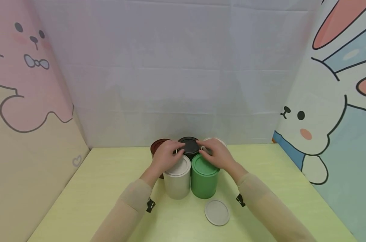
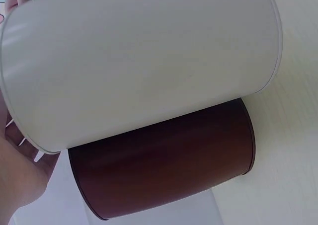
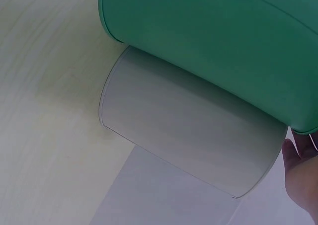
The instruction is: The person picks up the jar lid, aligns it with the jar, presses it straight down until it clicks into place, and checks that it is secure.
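Five-can cluster aside, several lidded canisters stand close together on the table. At the back are a dark red canister [image 1: 159, 144], a black canister [image 1: 189, 146] and a white canister [image 1: 217, 139], whose top is partly hidden. In front stand a cream canister [image 1: 177, 181] and a green canister [image 1: 204, 185]. My left hand [image 1: 167, 156] reaches over the cream canister, its fingertips at the black lid's left edge. Over the green one, my right hand [image 1: 218, 154] has its fingertips by the black lid's right edge. Both hands' fingers bend slightly; firm contact cannot be made out.
A loose pale grey round lid [image 1: 217, 212] lies flat on the yellow table [image 1: 110, 191], in front of the green canister. A white cloth wall [image 1: 170, 84] rises just behind the canisters. Printed side panels [image 1: 337, 151] flank the table.
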Action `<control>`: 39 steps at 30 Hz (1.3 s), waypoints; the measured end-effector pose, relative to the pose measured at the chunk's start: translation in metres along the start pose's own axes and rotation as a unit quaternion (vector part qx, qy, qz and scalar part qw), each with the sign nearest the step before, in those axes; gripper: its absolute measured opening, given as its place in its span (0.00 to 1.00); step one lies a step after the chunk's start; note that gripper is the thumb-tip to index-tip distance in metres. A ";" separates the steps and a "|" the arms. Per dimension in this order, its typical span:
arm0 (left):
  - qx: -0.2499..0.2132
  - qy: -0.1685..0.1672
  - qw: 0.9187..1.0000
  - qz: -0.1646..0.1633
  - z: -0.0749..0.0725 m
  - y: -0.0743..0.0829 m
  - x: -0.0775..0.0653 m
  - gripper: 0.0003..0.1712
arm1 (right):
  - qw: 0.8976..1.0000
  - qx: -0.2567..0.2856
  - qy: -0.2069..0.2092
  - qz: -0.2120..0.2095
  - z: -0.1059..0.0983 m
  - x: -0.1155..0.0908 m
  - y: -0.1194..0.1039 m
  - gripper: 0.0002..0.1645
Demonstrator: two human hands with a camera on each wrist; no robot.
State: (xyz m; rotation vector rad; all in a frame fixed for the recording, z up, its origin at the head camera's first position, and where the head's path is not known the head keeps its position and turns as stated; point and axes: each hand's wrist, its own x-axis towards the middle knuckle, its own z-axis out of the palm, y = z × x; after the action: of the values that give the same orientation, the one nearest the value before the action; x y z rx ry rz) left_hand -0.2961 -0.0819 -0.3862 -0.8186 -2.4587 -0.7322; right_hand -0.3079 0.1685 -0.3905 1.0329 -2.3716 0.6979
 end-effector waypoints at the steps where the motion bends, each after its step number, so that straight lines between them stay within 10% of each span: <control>1: -0.003 0.006 1.000 -0.001 -0.001 0.001 -0.002 0.15 | 1.000 0.005 0.003 -0.006 -0.001 -0.002 -0.001 0.22; 22: -0.055 0.025 0.998 0.036 -0.022 0.032 -0.038 0.24 | 0.999 0.033 -0.019 -0.028 -0.030 -0.053 -0.026 0.36; 39: -0.072 0.045 0.984 0.154 -0.006 0.060 -0.069 0.33 | 0.998 0.021 -0.001 -0.056 -0.043 -0.103 -0.033 0.36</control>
State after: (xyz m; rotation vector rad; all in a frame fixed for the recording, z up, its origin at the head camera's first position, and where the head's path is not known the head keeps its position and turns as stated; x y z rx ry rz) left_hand -0.2057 -0.0728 -0.3991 -1.1626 -2.1513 -0.8167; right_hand -0.2109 0.2299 -0.4092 1.1742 -2.2886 0.7094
